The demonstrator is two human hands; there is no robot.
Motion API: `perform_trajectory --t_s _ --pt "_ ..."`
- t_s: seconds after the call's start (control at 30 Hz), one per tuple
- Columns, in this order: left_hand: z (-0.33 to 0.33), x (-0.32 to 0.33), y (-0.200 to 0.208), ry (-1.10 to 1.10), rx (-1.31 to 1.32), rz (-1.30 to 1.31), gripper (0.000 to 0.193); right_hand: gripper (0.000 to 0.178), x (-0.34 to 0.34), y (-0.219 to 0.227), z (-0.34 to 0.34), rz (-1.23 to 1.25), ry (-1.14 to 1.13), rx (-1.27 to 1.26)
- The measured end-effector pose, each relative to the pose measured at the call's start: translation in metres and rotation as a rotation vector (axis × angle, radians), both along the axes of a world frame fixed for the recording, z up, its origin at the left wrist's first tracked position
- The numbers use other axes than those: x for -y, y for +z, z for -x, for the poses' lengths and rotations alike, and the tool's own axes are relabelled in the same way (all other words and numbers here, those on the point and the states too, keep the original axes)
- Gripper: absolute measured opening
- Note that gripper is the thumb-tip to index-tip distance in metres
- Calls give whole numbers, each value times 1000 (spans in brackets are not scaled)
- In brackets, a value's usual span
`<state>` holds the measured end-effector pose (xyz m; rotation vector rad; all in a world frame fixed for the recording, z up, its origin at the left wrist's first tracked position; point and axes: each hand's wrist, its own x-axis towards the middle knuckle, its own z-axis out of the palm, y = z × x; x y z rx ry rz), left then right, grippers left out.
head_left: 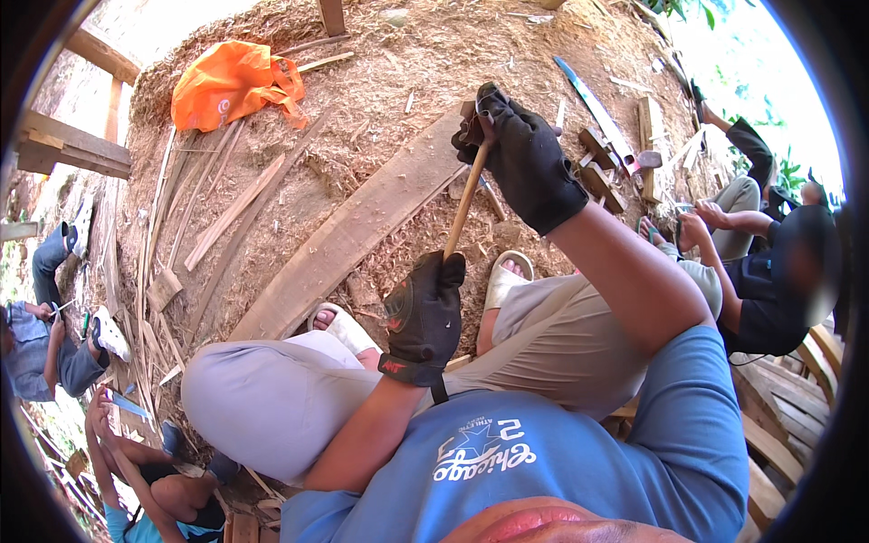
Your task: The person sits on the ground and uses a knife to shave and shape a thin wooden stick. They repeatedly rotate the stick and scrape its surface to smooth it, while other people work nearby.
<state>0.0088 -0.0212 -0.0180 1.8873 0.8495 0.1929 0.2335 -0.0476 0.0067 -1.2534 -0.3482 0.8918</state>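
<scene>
My left hand, in a black glove with red marks, is closed round the lower end of a thin round wooden stick. The stick slants up and to the right in front of my knees. At its upper end my right hand, in a black glove, is closed and pressed on the stick. A dark brown folded piece, perhaps sandpaper, shows beside the right fingers; its kind is unclear. Behind the stick a long wide plank lies on the shavings.
An orange plastic bag lies far left, with thin wood strips below it. A long saw-like blade and wood blocks lie at right. Other people sit at right and left. Wood shavings cover the ground.
</scene>
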Motion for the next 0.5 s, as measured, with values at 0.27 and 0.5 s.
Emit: perform_trajectory --t_s 0.27,0.5 --pt "4 1 -4 11 24 105 34 22 13 -26 42 -75 10 -230" --pt "-6 0 0 152 281 329 25 26 19 -5 87 183 165 90"
